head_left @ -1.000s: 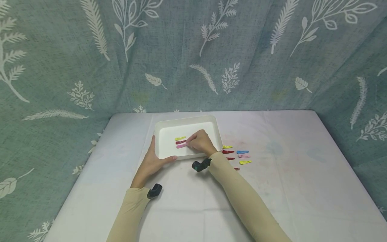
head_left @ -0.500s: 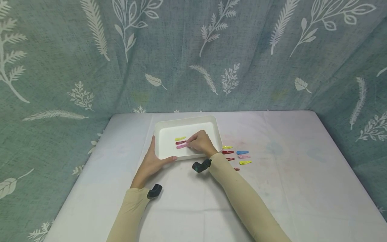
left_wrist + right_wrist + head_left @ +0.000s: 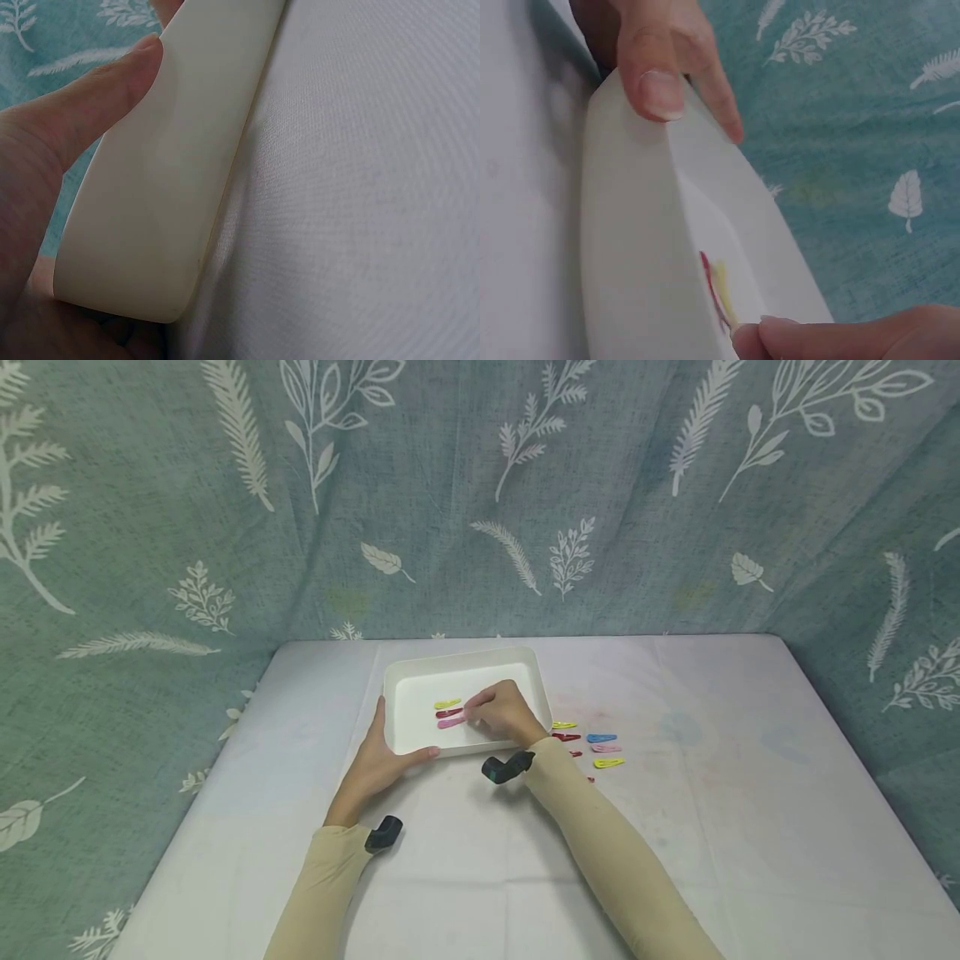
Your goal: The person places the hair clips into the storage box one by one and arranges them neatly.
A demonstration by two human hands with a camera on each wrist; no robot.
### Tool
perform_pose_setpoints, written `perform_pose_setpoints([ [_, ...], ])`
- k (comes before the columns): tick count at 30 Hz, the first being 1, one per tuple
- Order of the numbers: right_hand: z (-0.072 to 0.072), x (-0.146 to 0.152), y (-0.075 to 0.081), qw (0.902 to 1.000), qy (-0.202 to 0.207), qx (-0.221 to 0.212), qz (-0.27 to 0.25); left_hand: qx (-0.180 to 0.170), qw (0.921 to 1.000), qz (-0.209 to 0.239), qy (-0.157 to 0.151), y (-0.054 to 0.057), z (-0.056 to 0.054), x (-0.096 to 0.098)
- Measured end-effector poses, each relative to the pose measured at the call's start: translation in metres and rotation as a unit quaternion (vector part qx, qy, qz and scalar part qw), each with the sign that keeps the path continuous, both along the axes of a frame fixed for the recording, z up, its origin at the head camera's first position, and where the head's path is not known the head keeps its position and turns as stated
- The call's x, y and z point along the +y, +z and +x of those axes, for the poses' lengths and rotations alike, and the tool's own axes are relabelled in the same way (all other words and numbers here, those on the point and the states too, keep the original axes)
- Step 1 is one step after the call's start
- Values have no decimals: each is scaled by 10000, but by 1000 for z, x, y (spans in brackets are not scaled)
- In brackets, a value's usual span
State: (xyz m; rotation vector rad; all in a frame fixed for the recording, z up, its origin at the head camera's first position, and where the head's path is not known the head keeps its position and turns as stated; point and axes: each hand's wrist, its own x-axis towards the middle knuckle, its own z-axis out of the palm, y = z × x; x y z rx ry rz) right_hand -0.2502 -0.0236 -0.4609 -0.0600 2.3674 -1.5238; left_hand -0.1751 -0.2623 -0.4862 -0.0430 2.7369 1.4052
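Observation:
A white rectangular tray [image 3: 408,670] sits on the cloth-covered table. My left hand [image 3: 372,764] holds its near left corner, thumb [image 3: 142,71] along the front wall and fingers along the left side. Inside the tray lie a yellow hair clip [image 3: 447,703], a red hair clip [image 3: 448,713] and a pink hair clip [image 3: 450,723], one below another. My right hand [image 3: 504,708] reaches over the near rim and pinches the right end of the pink clip. In the right wrist view, the thumb and finger tips [image 3: 772,330] meet at the clips' near ends.
Right of the tray, more hair clips lie on the table: yellow [image 3: 564,725], red [image 3: 567,737], blue [image 3: 602,738], pink [image 3: 606,748] and yellow [image 3: 609,763]. My right forearm [image 3: 600,843] partly covers the red ones. A leaf-patterned curtain [image 3: 480,510] hangs behind.
My right hand and wrist have shifted slightly right, covering more of the red clips on the table. The left hand, the tray and the clips inside stay in place.

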Motion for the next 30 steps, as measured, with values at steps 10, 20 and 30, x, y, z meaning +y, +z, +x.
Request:
perform_pose_setpoints([
  [10,5,25,40,9989,-71,226,-412,32,10000,63,26,1,-1,1],
  [20,22,91,65,9965,-214,624,-511,-140,9999,-26,88,-2,2,-2],
  [30,35,158,59,9915,-692,1101,9,-103,9999,-92,63,-2,0,-1],
])
